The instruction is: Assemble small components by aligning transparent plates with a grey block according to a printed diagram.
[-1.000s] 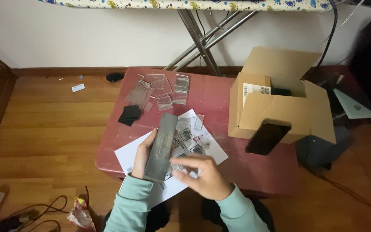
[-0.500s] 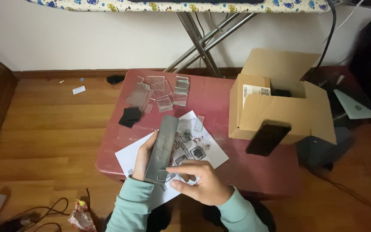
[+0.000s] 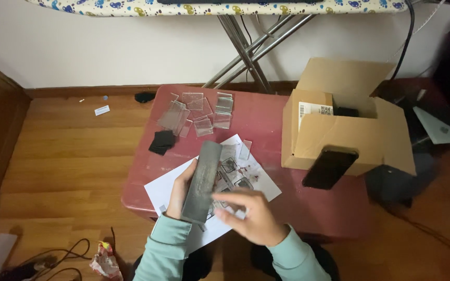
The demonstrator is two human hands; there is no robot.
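left hand (image 3: pixel 179 188) fingers grasp a grey bar (image 3: pixel 202 181) upright over the paper (image 3: pixel 170 188) on the red tabletop (image 3: pixel 266 122); right hand (image 3: pixel 253 216) blurred beside it, fingers released

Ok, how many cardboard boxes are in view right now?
1. The open cardboard box sits on the right side of the red table, with a dark phone leaning against its front. Nothing else box-like shows, though the room's right edge is dark.

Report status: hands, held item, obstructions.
Left hand grips long grey bar upright over paper sheet. Right hand open beside it, blurred. Nothing between them.
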